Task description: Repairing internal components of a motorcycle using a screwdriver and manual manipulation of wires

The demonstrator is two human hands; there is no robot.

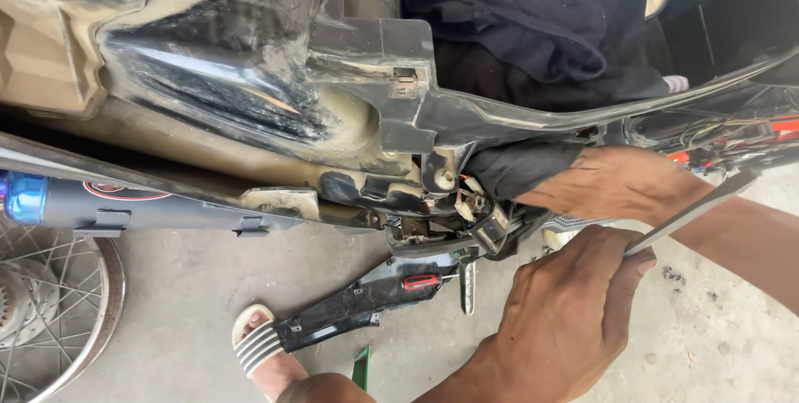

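My right hand (616,182) reaches in from the right and rests against a black cloth-like piece (516,168) tucked into the rear frame of a dirty motorcycle (250,78). Its fingertips point at white wire connectors (466,199) under the black plastic body. Lower down, my left hand (566,311) is closed on the end of a long flat grey strip (695,210) that slants up to the right, with the thumb pressed on top of it.
A red-handled screwdriver (420,281) lies on a loose black plastic panel (349,307) on the concrete floor. My sandalled foot (258,345) is beside it. A spoked wheel (42,311) stands at the left, coloured wires (716,138) at the right, small screws (670,274) on the floor.
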